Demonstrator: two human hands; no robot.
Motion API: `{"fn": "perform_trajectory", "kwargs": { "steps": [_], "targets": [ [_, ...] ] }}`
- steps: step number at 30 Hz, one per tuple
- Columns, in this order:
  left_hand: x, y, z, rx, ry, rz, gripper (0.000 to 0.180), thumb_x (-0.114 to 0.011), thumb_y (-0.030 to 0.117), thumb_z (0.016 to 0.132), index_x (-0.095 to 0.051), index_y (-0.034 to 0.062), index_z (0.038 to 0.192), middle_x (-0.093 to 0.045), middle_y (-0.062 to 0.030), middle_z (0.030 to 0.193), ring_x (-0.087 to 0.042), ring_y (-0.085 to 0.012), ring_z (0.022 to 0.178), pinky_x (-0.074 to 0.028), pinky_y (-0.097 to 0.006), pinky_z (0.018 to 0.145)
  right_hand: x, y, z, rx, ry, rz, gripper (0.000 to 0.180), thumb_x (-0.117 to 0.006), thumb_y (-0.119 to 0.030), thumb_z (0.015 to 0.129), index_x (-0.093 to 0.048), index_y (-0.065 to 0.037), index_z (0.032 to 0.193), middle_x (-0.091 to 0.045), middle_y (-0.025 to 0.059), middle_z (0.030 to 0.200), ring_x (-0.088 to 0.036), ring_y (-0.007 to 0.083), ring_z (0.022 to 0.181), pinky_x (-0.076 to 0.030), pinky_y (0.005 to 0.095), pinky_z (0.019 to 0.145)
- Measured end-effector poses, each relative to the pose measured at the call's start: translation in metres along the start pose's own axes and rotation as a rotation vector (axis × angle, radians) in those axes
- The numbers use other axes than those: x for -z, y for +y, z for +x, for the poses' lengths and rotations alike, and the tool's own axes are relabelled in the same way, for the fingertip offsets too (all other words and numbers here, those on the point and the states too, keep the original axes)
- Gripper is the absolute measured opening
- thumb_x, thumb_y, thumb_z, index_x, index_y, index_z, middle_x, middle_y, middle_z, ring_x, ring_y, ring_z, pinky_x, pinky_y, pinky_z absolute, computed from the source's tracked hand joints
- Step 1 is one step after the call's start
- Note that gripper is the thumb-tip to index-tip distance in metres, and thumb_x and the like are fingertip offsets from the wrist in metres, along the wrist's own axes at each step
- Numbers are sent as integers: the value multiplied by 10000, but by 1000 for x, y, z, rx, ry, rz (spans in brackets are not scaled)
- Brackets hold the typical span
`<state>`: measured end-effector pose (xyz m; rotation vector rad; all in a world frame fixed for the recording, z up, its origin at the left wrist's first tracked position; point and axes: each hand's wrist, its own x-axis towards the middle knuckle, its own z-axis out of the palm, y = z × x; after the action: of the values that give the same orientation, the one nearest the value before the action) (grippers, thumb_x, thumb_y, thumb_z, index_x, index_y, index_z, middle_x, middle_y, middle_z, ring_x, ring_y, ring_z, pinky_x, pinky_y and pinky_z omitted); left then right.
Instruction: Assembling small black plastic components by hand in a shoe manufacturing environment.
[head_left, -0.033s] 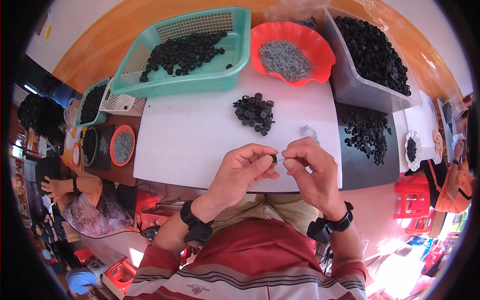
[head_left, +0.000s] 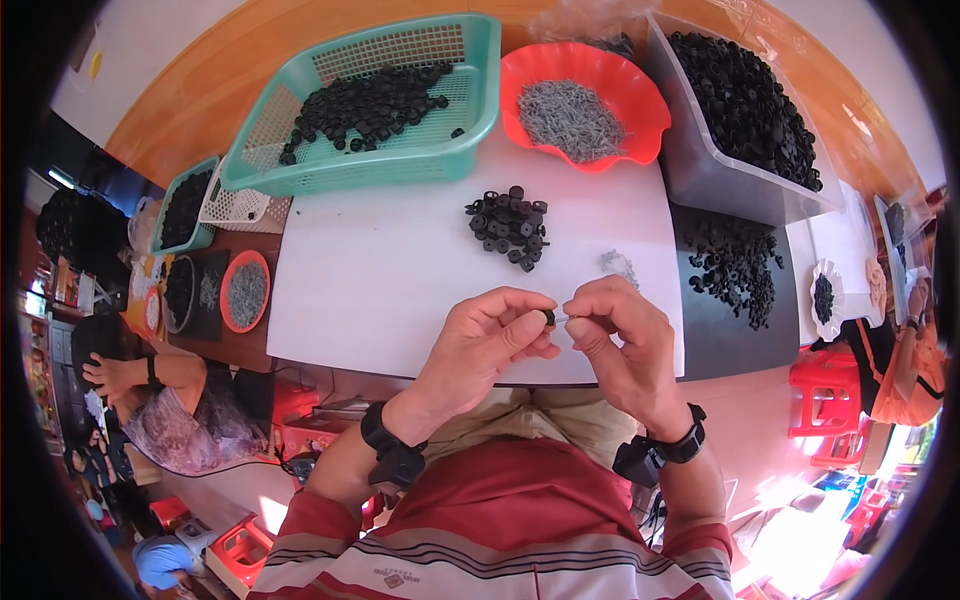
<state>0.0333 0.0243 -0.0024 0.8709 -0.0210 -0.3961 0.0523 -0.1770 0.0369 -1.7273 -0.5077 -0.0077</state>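
Note:
Close to the table's near edge, my left hand (head_left: pixel 490 335) pinches a small round black part (head_left: pixel 548 317) between thumb and fingers. My right hand (head_left: pixel 625 335) is closed on a thin grey pin (head_left: pixel 562 320), its end at the black part; whether it sits inside the part I cannot tell. Beyond my hands a loose pile of round black parts (head_left: pixel 508 228) lies on the white sheet (head_left: pixel 370 270). A small heap of clear-grey pins (head_left: pixel 618 265) rests just past my right hand.
Along the back stand a green basket (head_left: pixel 350 180) of black parts, a red bowl (head_left: pixel 645 140) of grey pins and a grey bin (head_left: pixel 700 150) full of black parts. More black parts (head_left: pixel 735 270) lie at right. Another person's arm (head_left: pixel 165 372) is at left.

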Motion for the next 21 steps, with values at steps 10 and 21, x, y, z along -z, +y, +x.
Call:
{"fn": "perform_trajectory", "kwargs": {
  "steps": [10, 21],
  "targets": [
    [-8, -1, 2, 11, -48, 9, 246, -641, 144, 1037, -651, 1, 1236, -693, -72, 1092, -703, -162, 962, -601, -335, 915, -3, 2, -10, -3, 59, 11, 104, -694, 38, 932, -677, 20, 1033, -665, 113, 970, -657, 173, 793, -541, 278, 704],
    [-15, -3, -2, 10, -59, 19, 232, -633, 125, 1039, -646, -11, 1227, -706, -78, 1086, -707, -156, 956, -598, -323, 905, -6, 8, -16, 110, 87, -32, 133, -707, 43, 921, -691, 15, 1050, -670, 122, 977, -677, 181, 810, -559, 285, 680]
  ]
}}
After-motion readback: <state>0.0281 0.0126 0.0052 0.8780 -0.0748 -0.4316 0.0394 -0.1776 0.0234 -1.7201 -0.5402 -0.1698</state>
